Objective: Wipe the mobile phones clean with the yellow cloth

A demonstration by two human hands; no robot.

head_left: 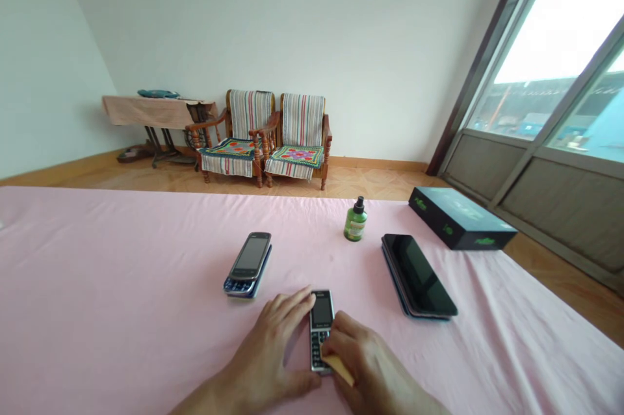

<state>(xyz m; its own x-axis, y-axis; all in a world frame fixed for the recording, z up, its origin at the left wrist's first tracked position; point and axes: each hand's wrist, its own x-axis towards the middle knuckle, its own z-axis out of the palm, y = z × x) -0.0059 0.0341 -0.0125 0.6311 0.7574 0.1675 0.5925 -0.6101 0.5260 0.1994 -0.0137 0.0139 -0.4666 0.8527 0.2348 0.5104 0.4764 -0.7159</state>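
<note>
A keypad phone (322,311) with a small dark screen lies face up on the pink cloth (146,330). My left hand (270,343) steadies it from the left, fingertips at its upper edge and thumb by its lower end. Closed over the keypad, my right hand (361,353) pinches a flat yellowish wiping cloth (340,368) against the keys. Part of the keypad is hidden under those fingers. To the left sits a stack of phones (251,259), a slider phone among them. On the right is a stack of black-screened devices (422,278).
Behind the phones stands a green spray bottle (355,223) with a black top. A black box (458,216) with green lettering lies at the back right. Beyond the cloth's far edge are two wooden armchairs (302,122) and a covered sewing table (146,112).
</note>
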